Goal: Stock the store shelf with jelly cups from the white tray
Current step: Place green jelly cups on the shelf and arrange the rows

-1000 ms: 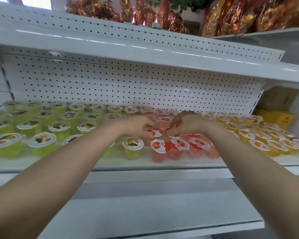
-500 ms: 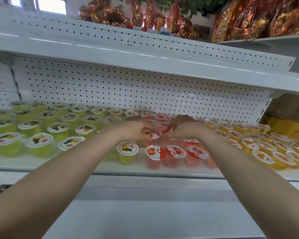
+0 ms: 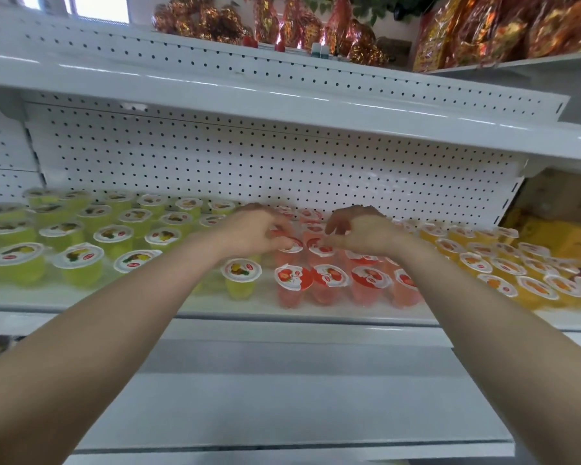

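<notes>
Hands split apart vs 0.5 s ago. L hand (image 3: 252, 229) fingers curled on red jelly cup (image 3: 292, 247), grip unclear. R hand (image 3: 363, 229) half-open, thumb touching next cup (image 3: 323, 250); both mid-frame on shelf (image 3: 215, 308).

Shiny red and gold bags (image 3: 503, 25) are stacked high up; a yellow box (image 3: 564, 238) sits far right, below a brown carton (image 3: 562, 196).

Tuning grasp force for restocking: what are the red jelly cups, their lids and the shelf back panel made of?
Red jelly cups: thin translucent plastic, probably; jelly colour shows through. Lids: glossy printed film, foil or plastic; rims curl. Back panel: white painted sheet metal, likely; regular punched holes.
</notes>
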Available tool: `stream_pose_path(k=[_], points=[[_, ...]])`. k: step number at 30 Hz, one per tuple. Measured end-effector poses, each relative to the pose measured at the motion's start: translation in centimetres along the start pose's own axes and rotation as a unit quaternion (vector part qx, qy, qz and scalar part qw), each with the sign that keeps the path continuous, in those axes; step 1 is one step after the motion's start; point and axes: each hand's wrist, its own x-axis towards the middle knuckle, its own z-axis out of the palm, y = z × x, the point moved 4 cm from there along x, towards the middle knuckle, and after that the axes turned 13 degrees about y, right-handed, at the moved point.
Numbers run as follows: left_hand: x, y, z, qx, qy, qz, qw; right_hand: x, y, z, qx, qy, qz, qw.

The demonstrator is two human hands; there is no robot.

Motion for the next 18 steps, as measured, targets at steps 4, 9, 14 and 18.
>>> stream_pose_path(k=[4,9,14,18], points=[[-1.3,1.8,-0.3,-0.005,-0.043,0.025,0.999,-1.9,0.0,-0.9,0.04,-0.015,-0.006,0.999],[-2.9,2.4,0.9,0.027,-0.093,0.035,0.995,-3.9,-0.3,-0.8,0.063,-0.071,0.011,0.995],[-3.6,3.1,1.0,0.041,-0.082,0.052,0.994,-5.1,-1.5,0.0,0.003,-0.102,-0.004,0.995],[-3.5,2.7,0.6,0.055,-0.07,0.05,0.995,-5.2,-2.2,0.2,-0.003,-0.084,-0.014,0.996]])
